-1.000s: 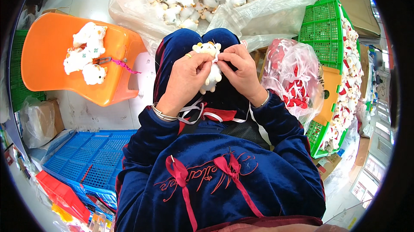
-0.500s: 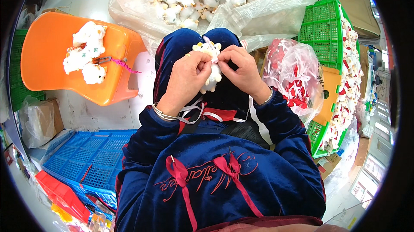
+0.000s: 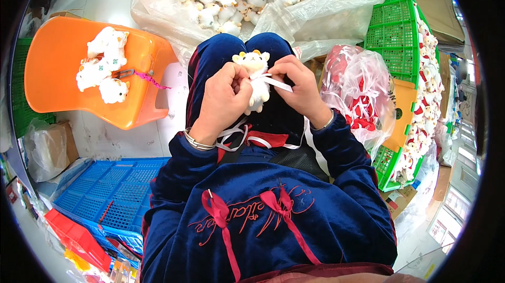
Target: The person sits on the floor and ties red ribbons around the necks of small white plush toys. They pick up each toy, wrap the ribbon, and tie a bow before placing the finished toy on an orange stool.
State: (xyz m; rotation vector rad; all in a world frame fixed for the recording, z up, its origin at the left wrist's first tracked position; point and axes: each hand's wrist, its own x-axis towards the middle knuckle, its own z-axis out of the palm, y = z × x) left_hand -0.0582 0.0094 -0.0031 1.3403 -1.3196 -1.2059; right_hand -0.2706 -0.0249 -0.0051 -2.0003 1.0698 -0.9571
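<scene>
A small white plush toy (image 3: pixel 256 62) with yellow-orange ears stands upright between my knees, facing up toward me. White ribbon (image 3: pixel 279 83) runs across its neck, with one loose end sticking out to the right. My left hand (image 3: pixel 227 93) is closed at the toy's left side, fingertips pinched at the neck; the exact bit they grip is hidden. My right hand (image 3: pixel 297 85) pinches the ribbon on the right of the neck. On my lap lie red cloth pieces (image 3: pixel 267 140) with white ribbons, just below the toy.
An orange stool (image 3: pixel 58 72) at the left bears several white plush toys (image 3: pixel 108 48) and small snips (image 3: pixel 125 73) with a pink cord. Ahead lies a large clear bag (image 3: pixel 321 20) of plush toys. Right: a bag of red cloth (image 3: pixel 360 98) and green crates (image 3: pixel 389 30). Blue crate (image 3: pixel 105 188), lower left.
Both hands stay at the toy's neck. A white ribbon end now shows by my right hand, which has shifted slightly right. The toy's face is more visible.
</scene>
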